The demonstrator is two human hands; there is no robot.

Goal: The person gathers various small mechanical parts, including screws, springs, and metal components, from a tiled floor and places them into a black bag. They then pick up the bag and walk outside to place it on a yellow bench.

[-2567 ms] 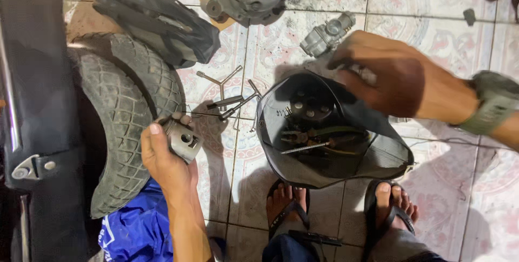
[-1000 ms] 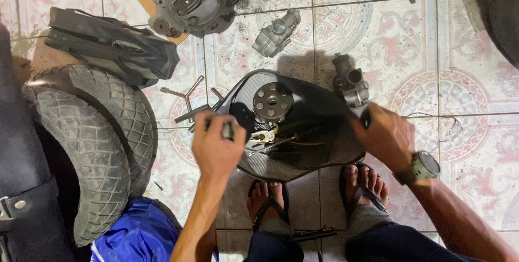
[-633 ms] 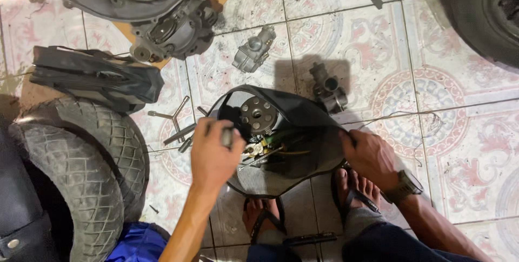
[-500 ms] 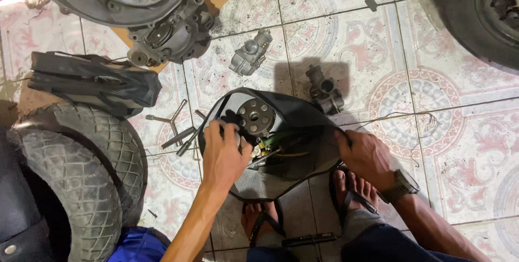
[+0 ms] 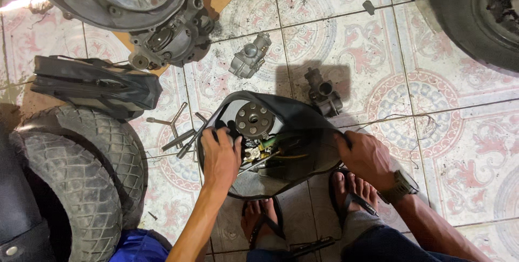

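On a patterned tile floor (image 5: 346, 51), seen from above, a person crouches in sandals over a black curved plastic cover (image 5: 292, 116) that lies hollow side up like a shallow tray. The left hand (image 5: 220, 156) rests inside its left edge, fingers curled down among the loose parts there; whether they pinch anything cannot be told. The right hand (image 5: 366, 156), with a watch on the wrist, grips the cover's right rim with fingers closed over the edge. Inside the cover lie a round metal disc with holes (image 5: 254, 120), small brass-coloured fittings and a few thin tools. Just beyond the cover's far right edge stands a dark carburetor (image 5: 323, 90), and a lighter silver carburetor (image 5: 250, 55) sits farther up on the tiles. A three-armed wrench (image 5: 172, 126) lies just left of the cover. To the left are two worn tyres (image 5: 81, 159) and a folded black bag (image 5: 94, 85); an engine casing (image 5: 140, 8) rests on cardboard at the top left, and another tyre (image 5: 476, 13) fills the top right corner.
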